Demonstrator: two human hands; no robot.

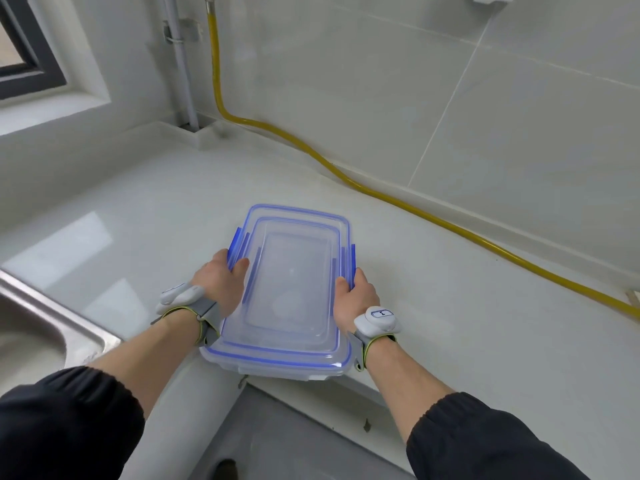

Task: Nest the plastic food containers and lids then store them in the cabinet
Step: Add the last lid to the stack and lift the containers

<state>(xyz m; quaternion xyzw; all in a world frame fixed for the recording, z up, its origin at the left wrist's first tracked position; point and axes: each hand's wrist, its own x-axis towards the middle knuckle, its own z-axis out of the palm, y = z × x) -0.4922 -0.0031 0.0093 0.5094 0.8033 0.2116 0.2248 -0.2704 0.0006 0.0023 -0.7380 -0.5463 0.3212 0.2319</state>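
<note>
Together, left hand (219, 283) and right hand (356, 299) grip the nested containers (292, 289)

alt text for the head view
A left hand and right hand grip the sides of stacked clear, blue-rimmed food containers at the edge of a white countertop. Steel sink at left; yellow hose along the wall.

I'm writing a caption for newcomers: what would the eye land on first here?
The stack of clear, blue-trimmed containers and lids at the centre, gripped at its sides by the left hand and right hand over the near edge of the white counter. A yellow hose snakes along the tiled wall behind.
</note>
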